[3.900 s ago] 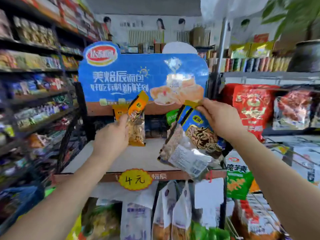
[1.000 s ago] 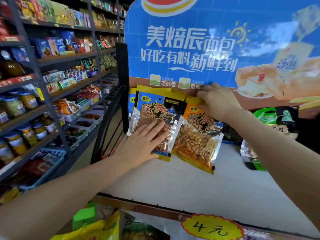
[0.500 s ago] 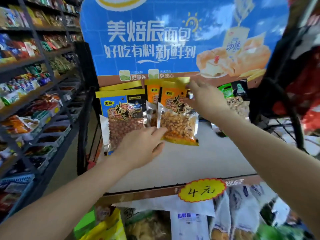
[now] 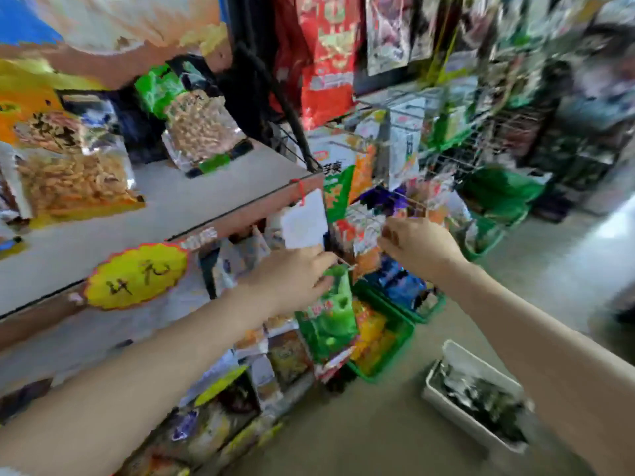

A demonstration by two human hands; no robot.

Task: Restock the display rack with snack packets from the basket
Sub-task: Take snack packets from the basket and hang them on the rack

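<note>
Frame is heavily motion-blurred, details soft. Both arms reach forward and down past the front edge of the white shelf (image 4: pixel 192 207) on the rack. Left hand (image 4: pixel 292 280) is curled, fingers pinching the top of a green packet (image 4: pixel 330 321) that hangs below it, just in front of the goods under the shelf. Right hand (image 4: pixel 417 245) is up beside the hanging packets (image 4: pixel 367 231) on the wire pegs, fingers curled and touching them; whether it actually pinches one I cannot tell, blur hides the fingertips. The two hands are near each other but apart, right one slightly higher. On the shelf: an orange peanut packet (image 4: pixel 68 166) leaning at the left, and a green-topped nut packet (image 4: pixel 199 128) further back near the shelf's right end, well apart from each other. A yellow price tag (image 4: pixel 137 274) sits on the shelf's front edge, and a white card (image 4: pixel 304 218) hangs from a red loop at the shelf corner, just above the left hand. Green basket (image 4: pixel 395 341) stands on the floor below the hands, holding orange and yellow packets; a second green basket (image 4: pixel 422 304) with blue packets is right behind it. A white bin (image 4: pixel 470 365) with dark contents sits on the floor to the right, under the right forearm. A big red bag (image 4: pixel 326 56) hangs above the wire rack.
</note>
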